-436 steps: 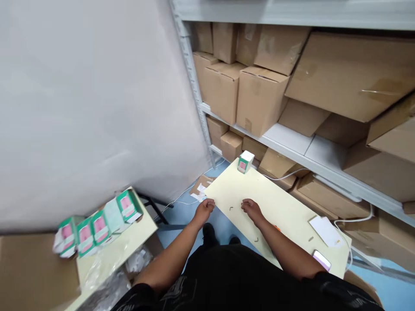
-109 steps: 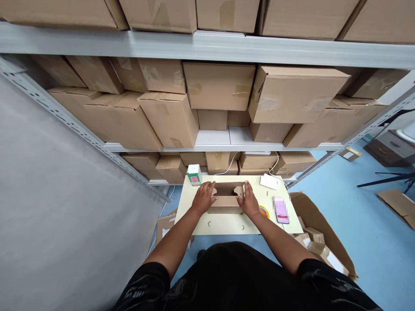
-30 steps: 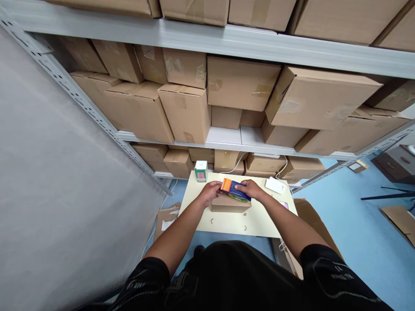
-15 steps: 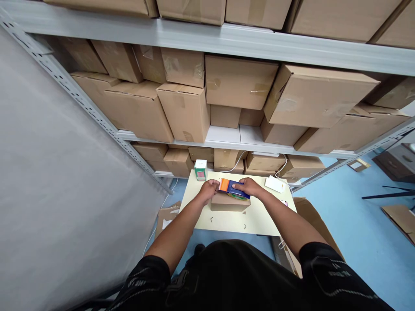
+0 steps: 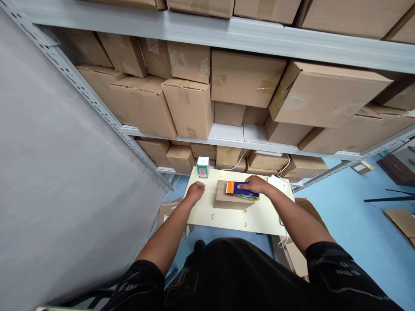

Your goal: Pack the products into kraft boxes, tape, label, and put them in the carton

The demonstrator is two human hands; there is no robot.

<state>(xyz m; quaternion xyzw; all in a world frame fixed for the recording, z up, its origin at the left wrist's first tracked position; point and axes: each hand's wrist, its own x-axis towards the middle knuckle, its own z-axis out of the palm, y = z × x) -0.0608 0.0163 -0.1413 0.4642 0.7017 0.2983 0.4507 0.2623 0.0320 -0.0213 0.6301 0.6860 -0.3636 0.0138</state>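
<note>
presently: right hand, closed round blue-and-orange tape dispenser; probably light, rigid, best gripped by its body, clear of the orange end. left hand, loosely curled, contents unclear. carton, on bench beneath dispenser; probably light, dentable, best steadied by its sides.

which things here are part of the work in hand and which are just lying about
Seem in use:
blue-and-orange tape dispenser, in the right hand
cardboard box under it
table bearing the box

Seem just lying about:
green-and-white carton
white flat object
boxes on the shelves
</note>
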